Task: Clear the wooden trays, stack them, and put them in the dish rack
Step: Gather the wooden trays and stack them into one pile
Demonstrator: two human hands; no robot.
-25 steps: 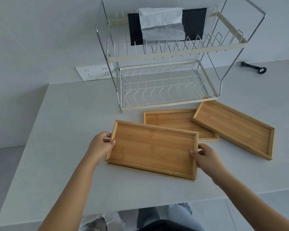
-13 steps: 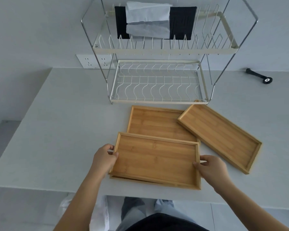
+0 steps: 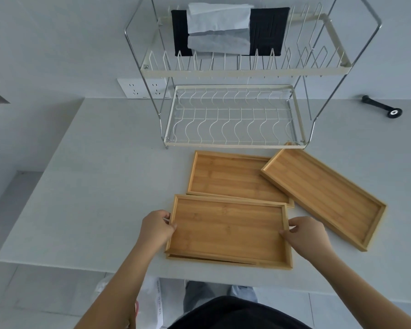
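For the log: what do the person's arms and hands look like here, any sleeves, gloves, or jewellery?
Both forearms are bare right down to the bottom edge of the picture, with no sleeves in view. The left hand and right hand wear no gloves, and no rings, watch or wristband show. Nails look short and unpainted, though small in this view.

Bare forearms, no sleeves; black top [image 3: 235,314]; grey trousers [image 3: 195,295].

Both bare forearms reach forward. The left hand [image 3: 156,228] and right hand [image 3: 305,236] each curl, fingers apparently pinching, palms facing one another.
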